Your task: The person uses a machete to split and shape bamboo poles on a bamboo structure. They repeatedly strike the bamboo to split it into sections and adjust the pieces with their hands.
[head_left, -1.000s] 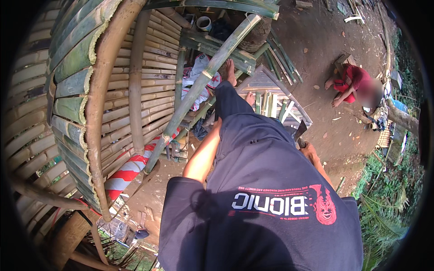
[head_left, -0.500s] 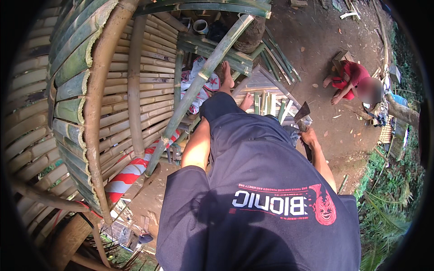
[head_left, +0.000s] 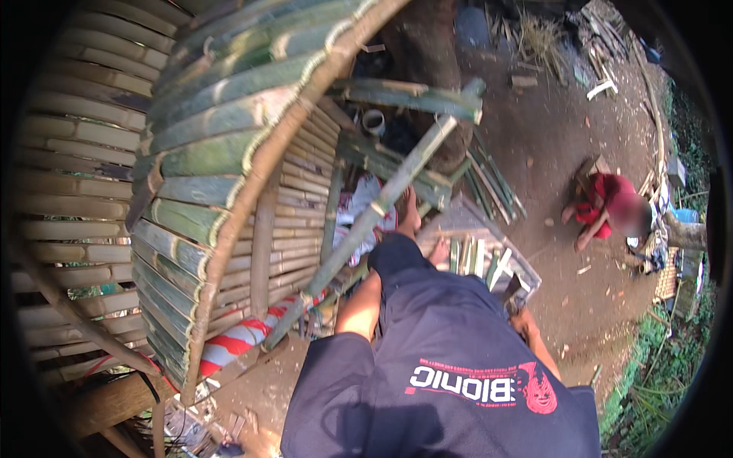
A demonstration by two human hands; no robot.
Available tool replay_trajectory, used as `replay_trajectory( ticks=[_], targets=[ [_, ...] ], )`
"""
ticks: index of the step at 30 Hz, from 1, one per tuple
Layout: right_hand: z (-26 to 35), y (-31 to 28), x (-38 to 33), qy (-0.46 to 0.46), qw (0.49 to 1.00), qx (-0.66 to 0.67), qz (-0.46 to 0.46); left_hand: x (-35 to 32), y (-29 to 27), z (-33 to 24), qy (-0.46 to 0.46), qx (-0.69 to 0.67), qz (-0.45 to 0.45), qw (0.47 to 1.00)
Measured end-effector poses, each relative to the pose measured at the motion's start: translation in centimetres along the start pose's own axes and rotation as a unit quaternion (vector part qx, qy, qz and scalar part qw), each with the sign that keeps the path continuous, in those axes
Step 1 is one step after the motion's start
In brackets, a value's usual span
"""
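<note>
My right hand [head_left: 525, 324] is closed round the handle of a machete [head_left: 518, 290], held beside my right hip with its broad dark blade pointing away from me. The blade looks foreshortened at this angle. My left arm [head_left: 359, 307] runs forward from the sleeve, and its hand is hidden behind my clothes. Beyond my body, a low wooden platform [head_left: 463, 215] carries several short split bamboo pieces [head_left: 467, 256]. My bare left foot [head_left: 409, 214] and right foot [head_left: 439, 250] show near it.
A bamboo wall [head_left: 202, 187] curves up on my left. A slanting bamboo pole [head_left: 397, 183] crosses ahead of it, near a red-and-white striped wrap [head_left: 237, 343]. Bamboo strips [head_left: 492, 183] lie on the dirt. Another person in red [head_left: 611, 200] crouches at the right.
My view has swung, so the surroundings sit further right and lower. The machete's blade now appears shorter and closer to my hand. My right hand still grips it.
</note>
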State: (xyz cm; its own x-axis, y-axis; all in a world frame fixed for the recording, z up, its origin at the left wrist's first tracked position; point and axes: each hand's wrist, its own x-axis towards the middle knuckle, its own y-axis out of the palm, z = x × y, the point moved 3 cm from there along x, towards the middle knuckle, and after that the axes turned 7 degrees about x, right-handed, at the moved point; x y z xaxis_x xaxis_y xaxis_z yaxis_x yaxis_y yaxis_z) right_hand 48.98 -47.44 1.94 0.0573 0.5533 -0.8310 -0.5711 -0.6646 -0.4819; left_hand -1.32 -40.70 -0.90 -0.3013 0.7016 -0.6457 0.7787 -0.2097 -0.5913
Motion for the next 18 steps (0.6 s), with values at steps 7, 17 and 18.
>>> replay_trajectory(
  ticks=[7, 17, 18],
  targets=[
    [2.6, -1.8, -0.8, 0.06, 0.998, 0.024, 0.006, -0.2, 0.8, 0.7, -0.01, 0.013, 0.022, 1.0],
    [5.0, -2.3, 1.1, 0.049, 0.996, 0.054, 0.054, -0.4, 0.0, 0.7, -0.009, 0.045, 0.014, 0.999],
    [4.5, -2.5, 1.4, 0.041, 0.998, 0.037, 0.043, -0.2, 0.2, 0.3, -0.007, 0.047, 0.017, 0.999]
  ],
)
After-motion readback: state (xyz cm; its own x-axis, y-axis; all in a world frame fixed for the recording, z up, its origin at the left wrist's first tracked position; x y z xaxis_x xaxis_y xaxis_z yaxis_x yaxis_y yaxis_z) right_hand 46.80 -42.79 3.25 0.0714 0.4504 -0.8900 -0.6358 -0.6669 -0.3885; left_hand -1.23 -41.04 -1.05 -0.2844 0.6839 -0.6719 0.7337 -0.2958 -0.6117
